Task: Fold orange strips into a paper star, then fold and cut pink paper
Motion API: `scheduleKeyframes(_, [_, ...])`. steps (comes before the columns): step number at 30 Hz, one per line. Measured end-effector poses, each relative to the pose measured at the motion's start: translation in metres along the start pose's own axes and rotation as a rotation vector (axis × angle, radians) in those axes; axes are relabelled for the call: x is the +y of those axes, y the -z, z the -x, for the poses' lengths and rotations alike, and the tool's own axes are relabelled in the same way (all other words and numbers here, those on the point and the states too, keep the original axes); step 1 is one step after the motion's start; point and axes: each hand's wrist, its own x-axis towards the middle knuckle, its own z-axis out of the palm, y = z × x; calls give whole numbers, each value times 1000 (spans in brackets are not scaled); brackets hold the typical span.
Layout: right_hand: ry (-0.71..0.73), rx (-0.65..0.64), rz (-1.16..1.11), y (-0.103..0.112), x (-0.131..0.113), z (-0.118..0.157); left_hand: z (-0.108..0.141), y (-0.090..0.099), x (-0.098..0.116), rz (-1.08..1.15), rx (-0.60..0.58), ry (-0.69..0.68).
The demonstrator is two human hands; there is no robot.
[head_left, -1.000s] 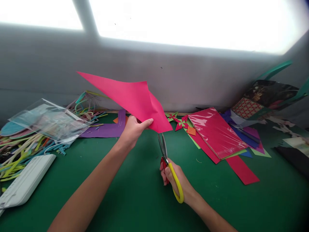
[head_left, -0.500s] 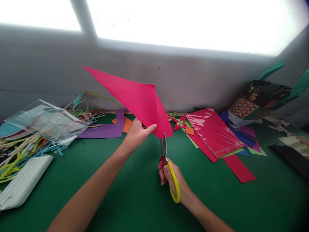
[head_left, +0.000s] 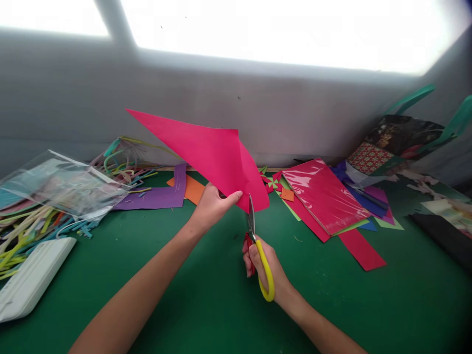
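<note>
A large pink paper sheet (head_left: 214,152) is held up above the table, its long pointed corner toward the upper left. My left hand (head_left: 214,206) pinches its lower edge, thumb on the near face. My right hand (head_left: 267,265) grips the scissors (head_left: 266,275), which have one yellow and one red handle. The blades point upward and lie at the sheet's lower edge, just right of my left thumb, with one blade in front of the paper.
On the green table (head_left: 206,305), purple paper (head_left: 155,197), a plastic sleeve (head_left: 70,182), colourful strips (head_left: 33,231) and a white device (head_left: 35,278) lie left. Folded paper stars (head_left: 272,183), a wrapped red pack (head_left: 326,196) and a patterned bag (head_left: 372,160) are right.
The sheet's right part has swung slightly right, away from the blades. The scissor blades look closer together. The whole view has shifted a little.
</note>
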Motion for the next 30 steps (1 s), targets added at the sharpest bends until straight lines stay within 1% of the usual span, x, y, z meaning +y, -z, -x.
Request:
scheduleKeyframes(5, [-17, -4, -18, 0, 0, 1, 0, 0, 0, -39, 18, -31])
scheduleKeyframes(12, [-24, -13, -37, 0, 0, 1, 1, -2, 0, -54, 5, -6])
scheduleKeyframes(18, [-11, -12, -35, 0, -2, 1, -1, 1, -1, -46, 35, -27])
scheduleKeyframes(24, [-7, -14, -24, 0, -2, 2, 1, 0, -1, -54, 15, -21])
scheduleKeyframes(30, [-17, -13, -31, 1, -2, 1, 2, -1, 0, -34, 21, -6])
